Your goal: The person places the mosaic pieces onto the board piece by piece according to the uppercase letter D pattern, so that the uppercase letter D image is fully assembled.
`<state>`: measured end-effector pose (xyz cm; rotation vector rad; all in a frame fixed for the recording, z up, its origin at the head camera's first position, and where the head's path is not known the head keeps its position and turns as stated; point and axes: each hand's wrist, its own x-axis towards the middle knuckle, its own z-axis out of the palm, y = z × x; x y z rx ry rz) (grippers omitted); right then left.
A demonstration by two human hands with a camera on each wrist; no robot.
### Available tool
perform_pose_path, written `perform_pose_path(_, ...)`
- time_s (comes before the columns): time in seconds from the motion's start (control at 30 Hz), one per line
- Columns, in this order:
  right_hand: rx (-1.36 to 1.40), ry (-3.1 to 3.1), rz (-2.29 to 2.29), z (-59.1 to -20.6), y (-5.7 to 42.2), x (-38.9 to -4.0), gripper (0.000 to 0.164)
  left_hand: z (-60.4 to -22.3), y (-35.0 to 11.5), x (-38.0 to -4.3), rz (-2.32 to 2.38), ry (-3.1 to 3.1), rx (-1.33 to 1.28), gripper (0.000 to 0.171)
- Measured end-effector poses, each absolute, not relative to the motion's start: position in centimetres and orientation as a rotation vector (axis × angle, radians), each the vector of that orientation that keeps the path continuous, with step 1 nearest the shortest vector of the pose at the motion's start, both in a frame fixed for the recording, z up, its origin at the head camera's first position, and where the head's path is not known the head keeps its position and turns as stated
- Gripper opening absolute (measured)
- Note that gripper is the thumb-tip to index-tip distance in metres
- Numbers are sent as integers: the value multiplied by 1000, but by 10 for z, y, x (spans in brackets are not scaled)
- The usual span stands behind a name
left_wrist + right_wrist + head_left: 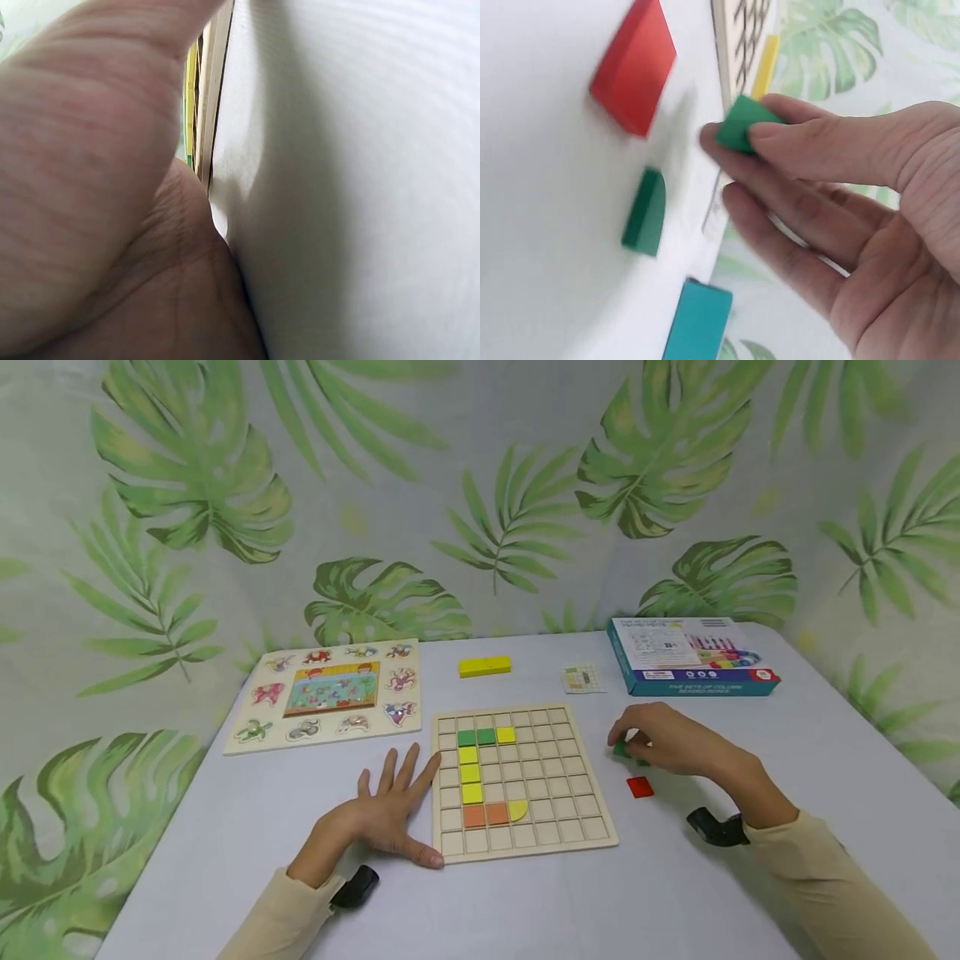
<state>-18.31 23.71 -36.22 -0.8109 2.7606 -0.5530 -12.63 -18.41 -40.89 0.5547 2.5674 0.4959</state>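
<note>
My right hand (671, 739) pinches a green tile (742, 124) between thumb and fingers, to the right of the wooden grid board (553, 770). Under that hand a second green piece (646, 214), with one curved side, lies on the table, and a red tile (640, 787) is close by. With fingers spread, my left hand (390, 814) rests at the board's left edge, thumb by its near corner. Green tiles (476, 737), yellow tiles (469, 772), two orange tiles (486, 815) and a yellow quarter-round piece (518, 810) sit in the board's cells.
Behind the board are a yellow block (484, 667) and a small printed pattern card (582, 678). A picture peg puzzle (405, 693) lies at the back left. A teal-edged box (693, 656) stands at the back right. Leaf-print cloth hangs behind the white table.
</note>
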Motion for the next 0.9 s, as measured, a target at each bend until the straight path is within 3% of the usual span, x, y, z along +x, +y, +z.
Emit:
perform_pose_path(0.23,-877,2695,-659,-368,220,-185,29,-405,-183,-125,472,2566,539,143)
perform_pose_path(0.9,-1022,2584,-662,-370,164,-177,20,-405,-180,-125,435,2574,507,141)
